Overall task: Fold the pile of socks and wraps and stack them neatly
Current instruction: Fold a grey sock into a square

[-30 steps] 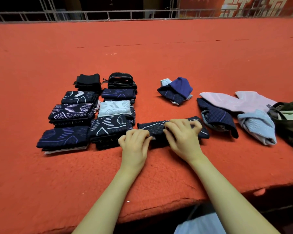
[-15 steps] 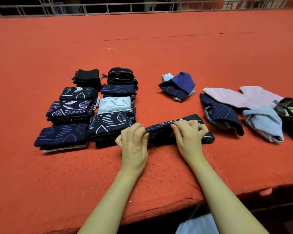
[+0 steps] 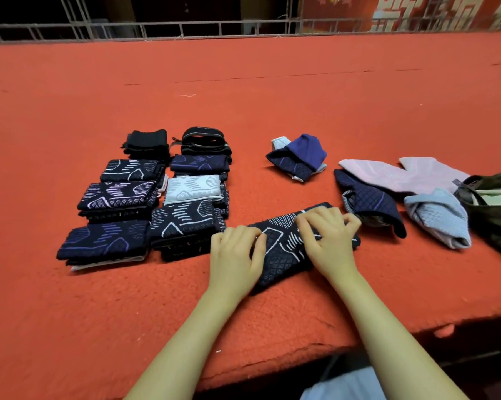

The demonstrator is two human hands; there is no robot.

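A dark navy sock with a white line pattern (image 3: pixel 284 251) lies flat on the red felt table (image 3: pixel 272 105) near its front edge. My left hand (image 3: pixel 234 255) holds the sock's left end with curled fingers and the thumb on the fabric. My right hand (image 3: pixel 328 241) pinches its upper right part with bent fingers. To the left, folded patterned socks stand in two rows of stacks, the nearest being a navy stack (image 3: pixel 106 243) and a white-lined one (image 3: pixel 184 223). A white folded piece (image 3: pixel 193 189) tops a middle stack.
Unfolded pieces lie to the right: a blue bundle (image 3: pixel 299 157), a quilted navy sock (image 3: pixel 370 202), a pink piece (image 3: pixel 387 174) and a light blue wrap (image 3: pixel 437 217). An olive bag (image 3: pixel 496 206) sits at the right edge. A metal railing (image 3: pixel 214 27) runs behind the table.
The sock went from a narrow strip to being lifted between both hands, and now lies wider with its pattern facing up. Both hands shifted slightly right along it.
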